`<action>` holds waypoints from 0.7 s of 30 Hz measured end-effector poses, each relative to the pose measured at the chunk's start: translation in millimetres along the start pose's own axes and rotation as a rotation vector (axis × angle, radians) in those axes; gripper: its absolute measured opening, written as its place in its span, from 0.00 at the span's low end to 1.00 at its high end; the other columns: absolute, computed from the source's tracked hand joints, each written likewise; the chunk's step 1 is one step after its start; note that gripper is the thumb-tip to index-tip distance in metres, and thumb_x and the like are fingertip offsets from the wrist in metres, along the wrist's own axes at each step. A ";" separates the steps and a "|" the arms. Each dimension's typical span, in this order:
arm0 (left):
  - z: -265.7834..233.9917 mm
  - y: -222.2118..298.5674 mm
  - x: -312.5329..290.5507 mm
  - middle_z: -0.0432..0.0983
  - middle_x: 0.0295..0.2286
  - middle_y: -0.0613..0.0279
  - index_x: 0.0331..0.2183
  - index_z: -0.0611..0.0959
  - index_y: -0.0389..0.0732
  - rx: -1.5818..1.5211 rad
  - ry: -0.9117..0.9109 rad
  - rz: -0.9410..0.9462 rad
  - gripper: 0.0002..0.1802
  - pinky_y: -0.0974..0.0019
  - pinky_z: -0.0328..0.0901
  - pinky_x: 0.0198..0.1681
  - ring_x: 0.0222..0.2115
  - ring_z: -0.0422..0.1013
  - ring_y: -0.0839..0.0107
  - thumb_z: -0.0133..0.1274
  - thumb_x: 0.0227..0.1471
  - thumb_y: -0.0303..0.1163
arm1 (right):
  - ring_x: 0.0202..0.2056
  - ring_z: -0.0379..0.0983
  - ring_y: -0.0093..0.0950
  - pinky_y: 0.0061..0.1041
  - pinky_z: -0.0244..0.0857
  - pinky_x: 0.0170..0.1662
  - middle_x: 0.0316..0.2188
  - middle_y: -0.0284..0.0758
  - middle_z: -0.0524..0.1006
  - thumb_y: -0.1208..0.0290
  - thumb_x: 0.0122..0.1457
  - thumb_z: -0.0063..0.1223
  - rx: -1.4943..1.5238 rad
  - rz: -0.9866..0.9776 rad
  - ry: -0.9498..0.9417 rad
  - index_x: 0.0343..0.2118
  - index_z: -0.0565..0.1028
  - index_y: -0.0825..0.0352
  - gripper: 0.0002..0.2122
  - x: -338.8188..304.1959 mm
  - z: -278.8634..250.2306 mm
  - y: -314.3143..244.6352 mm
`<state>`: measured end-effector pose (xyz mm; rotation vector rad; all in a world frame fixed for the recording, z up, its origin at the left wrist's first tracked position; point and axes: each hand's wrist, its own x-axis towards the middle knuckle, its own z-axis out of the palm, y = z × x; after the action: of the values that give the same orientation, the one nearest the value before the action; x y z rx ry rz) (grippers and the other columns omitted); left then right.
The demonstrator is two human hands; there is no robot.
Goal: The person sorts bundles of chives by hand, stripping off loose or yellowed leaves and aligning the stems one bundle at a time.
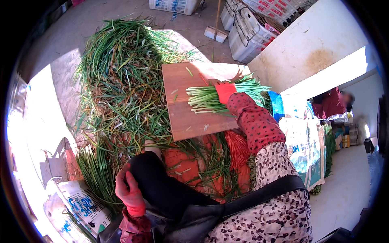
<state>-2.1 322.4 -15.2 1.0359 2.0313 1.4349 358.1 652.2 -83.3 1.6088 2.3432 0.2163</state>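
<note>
My right hand, in a bright red glove, reaches across a wooden board and closes over a bunch of green chives. The pale cut ends point left and the leafy tops right. A thin red strand shows beside the hand; its fingertips are partly hidden. My left hand, also gloved, is beside my bent knee with its fingers loosely curled and apart, nothing visible in them. Nearest to it stands a clump of chives. A bundle of red strings hangs at the board's near edge.
A large heap of loose chives lies left of the board. White printed sacks are on the right, another sack at lower left. White crates and a broom stand behind. Another person is at far right.
</note>
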 end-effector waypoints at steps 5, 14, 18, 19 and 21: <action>3.5 5.8 -3.5 0.67 0.20 0.75 0.40 0.79 0.35 -0.028 -0.024 -0.017 0.10 0.80 0.53 0.20 0.17 0.56 0.88 0.48 0.55 0.24 | 0.45 0.70 0.36 0.37 0.66 0.41 0.46 0.37 0.72 0.77 0.43 0.54 0.040 0.006 0.140 0.56 0.60 0.59 0.33 -15.7 17.3 12.8; -17.7 -14.6 -14.8 0.74 0.32 0.67 0.46 0.76 0.35 -0.227 0.010 -0.134 0.14 0.80 0.61 0.27 0.26 0.65 0.84 0.46 0.58 0.25 | 0.46 0.70 0.37 0.35 0.67 0.42 0.47 0.36 0.71 0.75 0.44 0.54 -0.017 0.052 0.198 0.53 0.62 0.60 0.29 -30.4 3.5 14.3; -46.5 -53.8 -22.9 0.74 0.39 0.60 0.48 0.73 0.35 -0.282 0.003 -0.168 0.16 0.74 0.66 0.38 0.36 0.69 0.76 0.44 0.58 0.24 | 0.35 0.73 0.39 0.36 0.67 0.35 0.33 0.38 0.77 0.70 0.49 0.52 0.349 0.075 0.399 0.40 0.74 0.61 0.13 -55.4 -15.7 1.7; -53.5 -59.7 -21.9 0.74 0.40 0.59 0.49 0.73 0.34 -0.255 0.010 -0.158 0.16 0.73 0.67 0.40 0.37 0.70 0.75 0.44 0.58 0.24 | 0.31 0.73 0.40 0.39 0.66 0.34 0.27 0.39 0.76 0.66 0.52 0.51 0.504 0.145 0.486 0.34 0.77 0.59 0.08 -67.8 -13.8 -12.5; -51.4 -58.2 -20.4 0.73 0.40 0.58 0.49 0.72 0.33 -0.219 0.020 -0.159 0.16 0.70 0.66 0.44 0.39 0.70 0.73 0.44 0.58 0.24 | 0.30 0.73 0.40 0.40 0.66 0.32 0.26 0.38 0.76 0.65 0.52 0.50 0.550 0.161 0.452 0.31 0.76 0.59 0.07 -83.9 14.6 -26.9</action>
<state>-44.9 265.3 -52.0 0.7554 1.8724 1.5461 367.0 563.8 -92.0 2.2001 2.7794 -0.0500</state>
